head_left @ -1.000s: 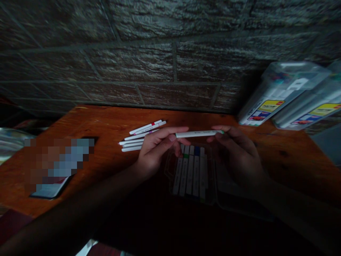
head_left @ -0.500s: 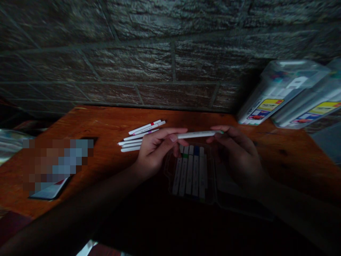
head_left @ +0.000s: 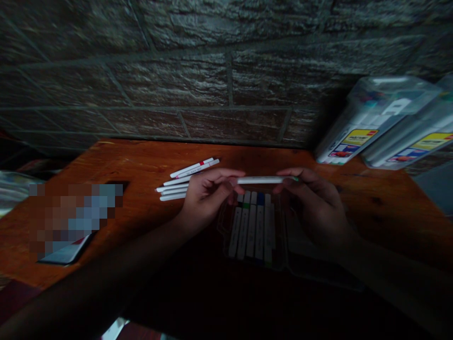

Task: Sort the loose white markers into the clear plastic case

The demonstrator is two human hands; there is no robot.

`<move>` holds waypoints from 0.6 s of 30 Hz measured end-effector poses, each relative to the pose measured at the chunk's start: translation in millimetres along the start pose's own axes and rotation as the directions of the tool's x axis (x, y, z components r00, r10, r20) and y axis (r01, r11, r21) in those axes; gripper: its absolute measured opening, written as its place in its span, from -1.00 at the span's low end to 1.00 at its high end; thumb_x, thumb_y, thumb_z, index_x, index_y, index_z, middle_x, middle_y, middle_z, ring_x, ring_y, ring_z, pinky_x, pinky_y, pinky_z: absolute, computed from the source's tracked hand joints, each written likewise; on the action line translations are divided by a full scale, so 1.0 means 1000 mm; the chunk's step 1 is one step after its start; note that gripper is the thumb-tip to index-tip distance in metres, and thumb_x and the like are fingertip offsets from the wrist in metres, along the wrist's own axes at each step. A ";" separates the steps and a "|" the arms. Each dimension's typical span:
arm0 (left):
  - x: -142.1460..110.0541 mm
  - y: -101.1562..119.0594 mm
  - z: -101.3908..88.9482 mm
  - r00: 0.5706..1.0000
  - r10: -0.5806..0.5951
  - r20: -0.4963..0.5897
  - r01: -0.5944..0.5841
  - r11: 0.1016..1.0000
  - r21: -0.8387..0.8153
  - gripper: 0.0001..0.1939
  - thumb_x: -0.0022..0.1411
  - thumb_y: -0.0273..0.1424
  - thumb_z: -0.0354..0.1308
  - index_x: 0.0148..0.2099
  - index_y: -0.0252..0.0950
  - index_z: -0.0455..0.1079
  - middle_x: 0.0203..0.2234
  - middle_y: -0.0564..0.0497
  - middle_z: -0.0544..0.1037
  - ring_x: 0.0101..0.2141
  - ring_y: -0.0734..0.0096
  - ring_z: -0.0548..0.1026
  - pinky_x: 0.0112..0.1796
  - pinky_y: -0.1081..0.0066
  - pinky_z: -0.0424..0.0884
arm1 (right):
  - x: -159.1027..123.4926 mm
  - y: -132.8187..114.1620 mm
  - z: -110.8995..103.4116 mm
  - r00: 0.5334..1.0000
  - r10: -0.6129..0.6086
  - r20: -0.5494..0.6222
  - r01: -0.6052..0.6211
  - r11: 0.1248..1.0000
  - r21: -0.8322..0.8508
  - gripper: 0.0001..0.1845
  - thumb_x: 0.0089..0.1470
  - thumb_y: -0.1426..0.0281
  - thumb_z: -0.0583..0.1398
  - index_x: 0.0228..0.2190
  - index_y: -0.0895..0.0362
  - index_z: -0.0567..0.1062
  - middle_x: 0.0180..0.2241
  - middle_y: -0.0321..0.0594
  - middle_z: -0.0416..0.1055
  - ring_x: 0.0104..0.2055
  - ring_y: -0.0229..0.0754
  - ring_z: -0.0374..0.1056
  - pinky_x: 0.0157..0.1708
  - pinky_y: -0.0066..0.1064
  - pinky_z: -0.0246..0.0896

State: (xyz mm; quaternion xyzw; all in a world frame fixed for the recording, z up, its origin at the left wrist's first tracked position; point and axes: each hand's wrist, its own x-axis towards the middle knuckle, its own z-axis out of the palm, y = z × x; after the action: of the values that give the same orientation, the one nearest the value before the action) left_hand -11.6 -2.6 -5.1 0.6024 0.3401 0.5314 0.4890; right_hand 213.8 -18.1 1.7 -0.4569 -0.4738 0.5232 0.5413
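Between my two hands a white marker [head_left: 261, 180] with a green tip at its right end lies level in the air. My left hand [head_left: 208, 193] pinches its left end with thumb and fingers. At the green end, my right hand [head_left: 314, 200] grips it the same way. Below them on the table is an open clear plastic case [head_left: 283, 236], dim in shadow, holding several white markers [head_left: 252, 226] side by side, some with green or blue bands. Left of my left hand, several loose white markers [head_left: 193, 168] lie in a group, partly hidden by that hand.
Two clear cases [head_left: 361, 125] of markers stand upright at the back right of the wooden table [head_left: 134, 160]. A phone [head_left: 67, 252], partly blurred out, rests at the left. A dark stone-block wall [head_left: 198, 85] rises behind the table.
The held marker has turned slightly and now lies closer to level. Both hands keep their hold and have barely moved.
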 end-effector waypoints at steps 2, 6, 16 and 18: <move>0.000 0.000 0.000 1.000 -0.011 0.000 0.011 1.000 0.020 -0.79 0.36 -0.31 0.32 -0.06 -0.32 0.64 -0.45 0.00 0.69 -0.55 0.51 0.51 -0.47 0.47 0.48 | 0.000 0.000 0.000 1.000 -0.003 0.006 0.003 1.000 -0.012 -0.86 0.18 0.31 0.33 -0.21 0.06 0.60 -0.42 -0.31 0.55 -0.58 -0.32 0.30 -0.64 -0.48 0.24; 0.001 0.000 0.001 1.000 -0.030 0.003 0.030 0.999 0.040 -0.81 0.35 -0.30 0.34 -0.10 -0.32 0.61 -0.48 0.01 0.66 -0.55 0.51 0.51 -0.50 0.50 0.46 | 0.000 0.001 -0.001 1.000 -0.020 0.022 0.020 1.000 -0.021 -0.84 0.17 0.28 0.37 -0.21 0.05 0.60 -0.43 -0.31 0.55 -0.58 -0.32 0.31 -0.63 -0.48 0.22; -0.002 0.000 0.006 0.995 -0.002 0.103 -0.011 0.992 0.126 -0.84 0.29 -0.37 0.38 -0.28 -0.31 0.49 -0.48 0.01 0.65 -0.50 0.49 0.54 -0.47 0.49 0.42 | -0.003 0.001 0.001 0.992 -0.097 0.083 0.113 0.971 -0.209 -0.78 0.00 0.31 0.50 -0.35 0.08 0.62 -0.48 -0.31 0.55 -0.51 -0.29 0.38 -0.53 -0.45 0.27; -0.003 -0.001 0.006 0.994 -0.006 0.107 -0.009 0.989 0.148 -0.83 0.27 -0.36 0.39 -0.30 -0.31 0.48 -0.47 0.00 0.66 -0.50 0.49 0.54 -0.48 0.49 0.40 | -0.002 0.002 0.001 0.989 -0.116 0.090 0.135 0.960 -0.246 -0.78 -0.04 0.32 0.52 -0.39 0.07 0.62 -0.50 -0.32 0.54 -0.52 -0.28 0.37 -0.55 -0.45 0.25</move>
State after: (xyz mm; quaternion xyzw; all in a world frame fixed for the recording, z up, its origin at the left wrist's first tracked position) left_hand -6.0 -6.8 -6.2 0.6650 0.3516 0.4719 0.4599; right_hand 212.4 -19.9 0.4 -0.4711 -0.5841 0.4401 0.4932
